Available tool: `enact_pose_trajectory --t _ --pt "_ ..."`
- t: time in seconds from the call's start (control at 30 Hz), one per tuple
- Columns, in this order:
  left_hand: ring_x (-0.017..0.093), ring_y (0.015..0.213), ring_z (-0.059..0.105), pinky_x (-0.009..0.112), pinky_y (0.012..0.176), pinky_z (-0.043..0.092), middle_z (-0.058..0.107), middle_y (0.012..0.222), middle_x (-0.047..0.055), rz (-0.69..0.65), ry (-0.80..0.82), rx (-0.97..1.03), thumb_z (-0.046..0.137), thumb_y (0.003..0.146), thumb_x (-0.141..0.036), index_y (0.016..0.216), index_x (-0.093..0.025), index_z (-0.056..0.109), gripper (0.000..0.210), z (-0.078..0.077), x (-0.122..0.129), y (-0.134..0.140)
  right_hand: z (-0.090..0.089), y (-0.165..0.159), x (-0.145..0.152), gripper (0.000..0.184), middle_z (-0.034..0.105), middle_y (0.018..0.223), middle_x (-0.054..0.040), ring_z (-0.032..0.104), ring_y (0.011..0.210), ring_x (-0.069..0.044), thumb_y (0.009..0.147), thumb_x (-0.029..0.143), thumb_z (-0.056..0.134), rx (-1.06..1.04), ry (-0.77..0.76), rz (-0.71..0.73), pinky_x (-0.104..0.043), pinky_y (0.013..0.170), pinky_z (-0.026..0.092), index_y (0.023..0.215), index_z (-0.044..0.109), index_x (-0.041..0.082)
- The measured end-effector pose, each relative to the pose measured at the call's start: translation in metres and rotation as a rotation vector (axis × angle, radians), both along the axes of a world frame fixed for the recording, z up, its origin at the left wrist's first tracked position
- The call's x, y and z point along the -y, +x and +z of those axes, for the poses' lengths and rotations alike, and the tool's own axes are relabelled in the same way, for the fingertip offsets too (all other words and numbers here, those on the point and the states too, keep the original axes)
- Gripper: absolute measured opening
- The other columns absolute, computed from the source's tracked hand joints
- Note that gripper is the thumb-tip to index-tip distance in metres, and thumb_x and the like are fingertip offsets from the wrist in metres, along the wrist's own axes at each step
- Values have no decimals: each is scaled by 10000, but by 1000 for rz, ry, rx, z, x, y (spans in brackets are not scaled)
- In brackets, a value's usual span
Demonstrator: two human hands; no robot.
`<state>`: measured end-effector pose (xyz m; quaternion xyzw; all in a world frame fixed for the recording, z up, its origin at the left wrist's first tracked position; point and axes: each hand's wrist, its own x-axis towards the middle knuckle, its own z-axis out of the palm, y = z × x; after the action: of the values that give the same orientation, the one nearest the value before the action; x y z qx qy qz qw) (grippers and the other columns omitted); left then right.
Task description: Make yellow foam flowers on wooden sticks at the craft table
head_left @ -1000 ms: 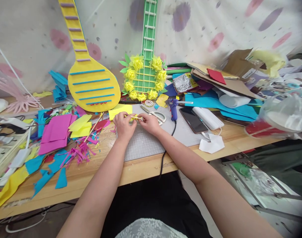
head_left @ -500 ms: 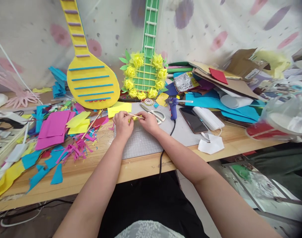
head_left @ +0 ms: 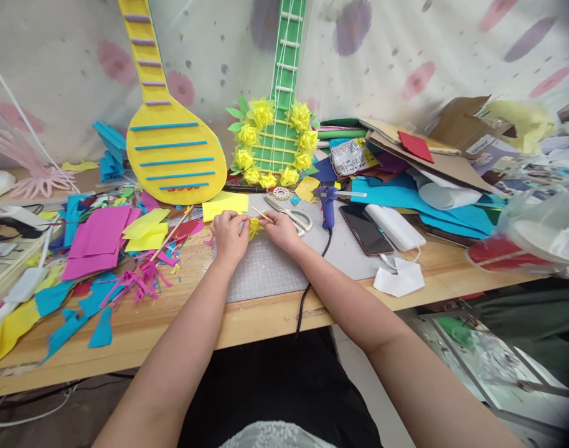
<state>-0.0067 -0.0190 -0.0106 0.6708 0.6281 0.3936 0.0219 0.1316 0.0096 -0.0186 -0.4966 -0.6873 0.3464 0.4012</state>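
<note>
My left hand (head_left: 230, 236) pinches the left side of a small crinkled piece of yellow paper (head_left: 254, 229) above the grey cutting mat (head_left: 261, 274). Facing it, my right hand (head_left: 281, 231) is closed around a thin wooden stick (head_left: 260, 214), whose tip sticks out to the upper left. The right fingertips also meet the yellow paper. Just beyond the right hand lie scissors (head_left: 302, 221) with pale handles. A purple glue gun (head_left: 329, 211) rests to their right, its black cord running off the front edge. Flat yellow sheets (head_left: 225, 204) lie behind my left hand.
A yellow paper lute (head_left: 177, 149) and a green one with yellow flowers (head_left: 284, 134) lean at the back. Magenta sheets (head_left: 98, 242) and scraps cover the left. At right are a phone (head_left: 366, 230), a white power bank (head_left: 394, 225), stacked card and a bagged tub (head_left: 503, 249).
My hands have drawn slightly apart, so more of the yellow paper shows between them. The stick has turned from nearly level across both hands to a slant at the right fingertips.
</note>
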Motion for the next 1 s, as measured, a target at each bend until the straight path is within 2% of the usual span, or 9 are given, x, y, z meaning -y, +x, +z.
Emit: enact_pose_trajectory --t 0.27,0.47,0.63,1.0 --pt "224 930 470 378 831 316 542 911 68 20 22 66 534 786 -299 872 -232 667 172 -1 -5 2 6 0 -3 189 615 712 13 528 672 -121 731 286 493 -99 -35 -14 -235 659 393 785 627 165" --pt "219 914 473 377 843 312 533 904 61 25 64 36 611 722 -308 867 -249 677 169 5 -9 3 13 -4 -6 207 602 734 5 529 709 -122 707 324 516 -244 -28 4 -238 689 390 773 621 158" --pt "211 900 478 379 851 315 525 877 44 36 87 50 618 685 -200 822 -260 685 164 6 -10 2 14 -4 -6 218 565 709 13 495 688 -112 722 351 504 -198 3 24 -233 682 377 773 598 160" --pt "219 939 455 384 873 322 499 904 56 2 132 42 559 711 -138 797 -264 683 197 8 -7 0 13 0 -4 221 521 706 20 456 668 -103 768 379 485 -125 31 123 -219 643 362 788 574 177"
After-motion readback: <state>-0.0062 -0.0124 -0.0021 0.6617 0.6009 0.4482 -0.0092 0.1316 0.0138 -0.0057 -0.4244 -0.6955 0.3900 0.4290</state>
